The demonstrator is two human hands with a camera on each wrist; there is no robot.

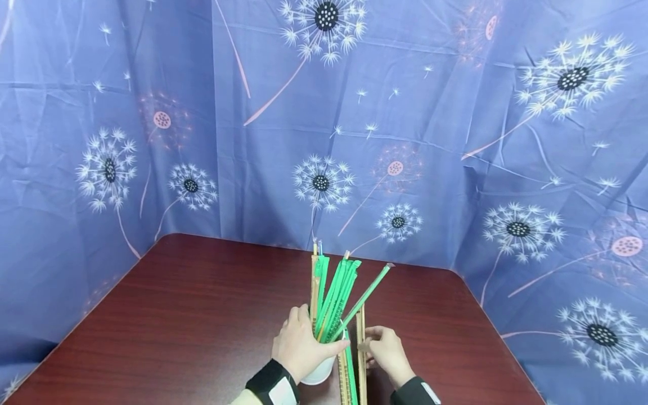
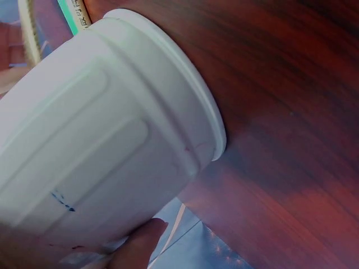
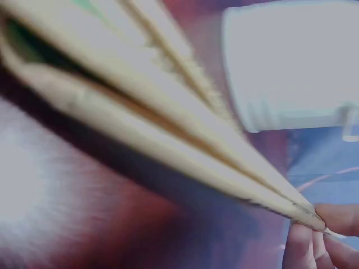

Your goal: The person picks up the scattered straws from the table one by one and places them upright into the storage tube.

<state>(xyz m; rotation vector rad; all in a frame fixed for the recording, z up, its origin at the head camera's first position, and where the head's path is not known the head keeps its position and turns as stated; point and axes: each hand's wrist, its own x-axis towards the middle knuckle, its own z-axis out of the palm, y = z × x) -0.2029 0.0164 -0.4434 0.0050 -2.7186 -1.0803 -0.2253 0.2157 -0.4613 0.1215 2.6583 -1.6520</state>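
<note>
A white cup (image 1: 318, 374) stands on the table, filled with several long, slim green and tan wrapped sticks (image 1: 338, 298). My left hand (image 1: 304, 343) grips it round the upper part, fingers at the far left and thumb across the front. Its ribbed side (image 2: 106, 129) fills much of the left wrist view. To the right, my right hand (image 1: 387, 351) pinches slim tan wrapped sticks (image 3: 185, 157) between its fingertips; how many it holds I cannot tell. More green and tan sticks (image 1: 347, 371) lie between the cup and that hand.
The dark red-brown table (image 1: 212, 315) has rounded far corners. Behind and beside it hangs a blue curtain (image 1: 263, 185) with a dandelion print. One green stick (image 1: 372, 287) leans out of the cup towards the right.
</note>
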